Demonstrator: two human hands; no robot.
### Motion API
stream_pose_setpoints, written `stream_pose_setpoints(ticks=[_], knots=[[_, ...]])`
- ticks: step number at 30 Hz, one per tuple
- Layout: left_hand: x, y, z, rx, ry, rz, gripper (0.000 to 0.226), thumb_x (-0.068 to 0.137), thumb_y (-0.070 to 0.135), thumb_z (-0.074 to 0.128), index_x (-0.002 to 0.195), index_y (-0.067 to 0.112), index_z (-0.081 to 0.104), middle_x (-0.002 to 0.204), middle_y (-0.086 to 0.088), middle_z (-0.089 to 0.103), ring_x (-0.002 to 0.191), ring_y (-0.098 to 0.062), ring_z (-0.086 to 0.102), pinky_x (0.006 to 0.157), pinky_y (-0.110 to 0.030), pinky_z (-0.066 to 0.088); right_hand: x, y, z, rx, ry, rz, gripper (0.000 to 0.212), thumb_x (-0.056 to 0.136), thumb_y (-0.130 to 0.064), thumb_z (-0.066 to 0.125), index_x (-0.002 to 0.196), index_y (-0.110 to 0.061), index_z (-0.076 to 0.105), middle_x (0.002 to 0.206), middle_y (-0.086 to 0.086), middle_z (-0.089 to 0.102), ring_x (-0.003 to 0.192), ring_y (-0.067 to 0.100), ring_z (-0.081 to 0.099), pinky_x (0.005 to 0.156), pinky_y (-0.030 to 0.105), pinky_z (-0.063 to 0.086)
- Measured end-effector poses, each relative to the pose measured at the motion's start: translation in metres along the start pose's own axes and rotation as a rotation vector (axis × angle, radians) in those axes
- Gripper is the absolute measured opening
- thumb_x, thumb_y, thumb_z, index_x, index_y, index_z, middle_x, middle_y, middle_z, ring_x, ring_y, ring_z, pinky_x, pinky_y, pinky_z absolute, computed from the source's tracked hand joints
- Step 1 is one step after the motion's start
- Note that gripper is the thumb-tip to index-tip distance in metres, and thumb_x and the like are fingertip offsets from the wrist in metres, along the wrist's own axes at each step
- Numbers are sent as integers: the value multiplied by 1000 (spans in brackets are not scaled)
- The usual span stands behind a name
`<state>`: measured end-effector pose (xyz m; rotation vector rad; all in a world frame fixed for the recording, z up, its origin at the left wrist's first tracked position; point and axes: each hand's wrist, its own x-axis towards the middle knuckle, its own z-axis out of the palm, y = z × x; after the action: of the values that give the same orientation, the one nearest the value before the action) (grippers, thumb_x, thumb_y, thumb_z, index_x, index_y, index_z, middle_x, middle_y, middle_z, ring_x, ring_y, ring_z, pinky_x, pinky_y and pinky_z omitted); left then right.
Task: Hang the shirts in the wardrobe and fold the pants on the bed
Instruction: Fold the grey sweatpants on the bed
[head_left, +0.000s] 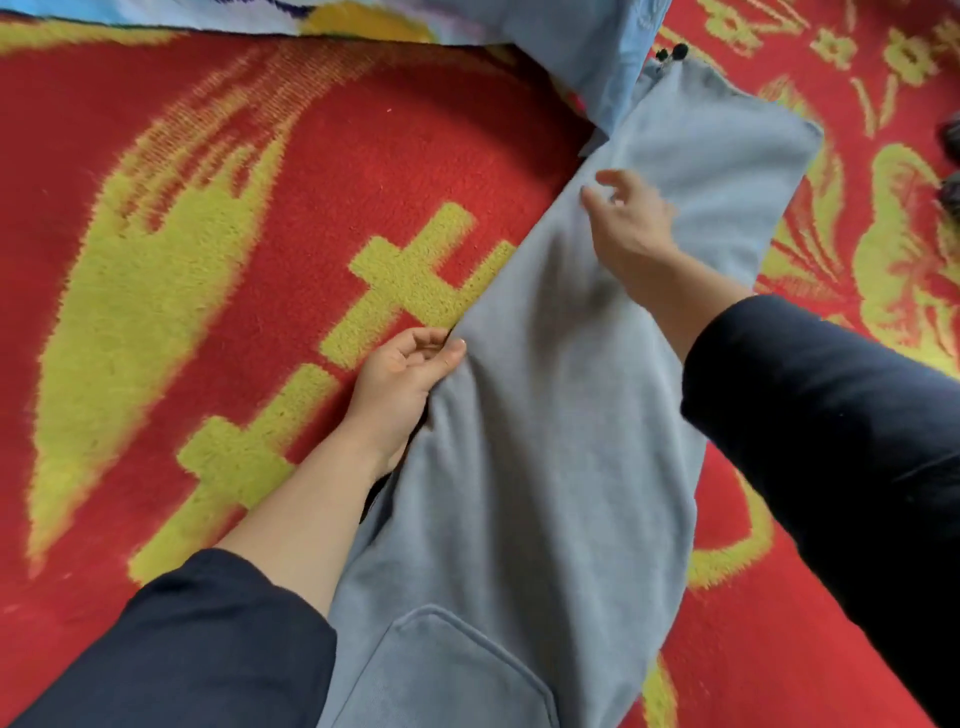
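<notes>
Grey-blue sweatpants (540, 415) lie stretched out on the bed, legs pointing away from me, a back pocket showing near the bottom. My left hand (405, 379) pinches the left edge of the pants about mid-length, thumb on top of the cloth. My right hand (628, 223) hovers over the upper leg with its fingers loosely spread and holding nothing; motion blur hides whether it touches the cloth. The leg hem (753, 114) lies flat at the far end.
A red blanket with yellow-green patterns (208, 234) covers the bed. A light blue garment (587, 47) lies at the top, just beyond the pants' leg ends. Small dark objects (950, 161) sit at the right edge.
</notes>
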<state>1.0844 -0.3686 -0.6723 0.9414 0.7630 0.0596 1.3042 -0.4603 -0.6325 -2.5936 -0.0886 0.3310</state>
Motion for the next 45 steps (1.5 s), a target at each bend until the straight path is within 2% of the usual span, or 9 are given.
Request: stream_pose_setpoints(ticks=[8, 14, 17, 22, 25, 28, 33, 39, 45], knots=[[-85, -20, -50, 392, -54, -47, 46, 70, 17, 81, 107, 28, 56, 86, -1, 70, 75, -5, 64, 69, -15, 50, -197, 87, 39, -272, -168, -252, 62, 98, -45, 35, 153, -26, 12, 161, -3, 3, 148, 16, -5, 118, 35, -3], [-150, -29, -103, 848, 40, 25, 15, 87, 16, 66, 91, 28, 58, 57, 6, 58, 50, -6, 49, 57, -27, 40, -330, 121, 42, -344, -249, -237, 66, 97, -47, 37, 152, -30, 5, 161, -5, -2, 146, 13, -15, 114, 27, -17], [-180, -27, -127, 905, 141, 54, 8, 87, 29, 66, 86, 27, 58, 73, 3, 66, 70, -15, 61, 67, -32, 46, -364, 130, 38, -348, -160, -130, 69, 94, -47, 49, 152, -26, 19, 161, 0, 8, 148, 21, -6, 117, 35, -8], [-228, -54, -129, 1307, -77, 64, 23, 85, 40, 65, 88, 17, 61, 98, 1, 48, 94, -15, 42, 86, -28, 34, -414, 137, 35, -254, -52, 87, 77, 87, -45, 60, 151, -25, 22, 160, 1, 12, 146, 22, 7, 112, 45, 10], [-241, -53, -136, 1075, 89, 71, 27, 88, 26, 64, 72, 5, 64, 80, -13, 63, 81, -20, 56, 73, -33, 41, -453, 142, 38, -3, -19, 281, 87, 83, -43, 66, 152, -23, 16, 155, 4, 17, 141, 24, 17, 109, 49, 20], [-265, -58, -153, 1014, 151, -36, 25, 88, 30, 64, 93, 6, 61, 95, -12, 66, 91, -25, 60, 76, -35, 45, -497, 149, 45, 113, -17, 465, 80, 81, -45, 68, 145, -15, 30, 139, 7, 39, 129, 28, 35, 101, 46, 33], [-320, -82, -162, 1056, 16, -181, 45, 90, 26, 63, 122, 6, 39, 118, -11, 54, 108, -26, 54, 88, -33, 41, -563, 152, 46, 658, -252, 642, 17, 82, -30, 69, 84, -14, 67, 75, 0, 69, 64, 16, 60, 48, 25, 42], [-391, -76, -160, 806, -117, -144, 46, 91, 16, 62, 132, 9, 45, 124, -3, 58, 110, -17, 57, 92, -30, 46, -610, 165, 1, 804, -366, 658, 12, 84, -19, 66, 90, -8, 68, 80, 2, 69, 62, 10, 64, 50, 23, 48], [-467, -81, -190, 1108, -385, -800, 46, 88, 23, 67, 126, 4, 52, 114, -10, 67, 98, -24, 68, 83, -40, 57, -695, 190, -29, 626, -900, 852, 18, 83, -15, 69, 96, -4, 64, 67, 5, 65, 54, 18, 62, 56, 28, 54]])
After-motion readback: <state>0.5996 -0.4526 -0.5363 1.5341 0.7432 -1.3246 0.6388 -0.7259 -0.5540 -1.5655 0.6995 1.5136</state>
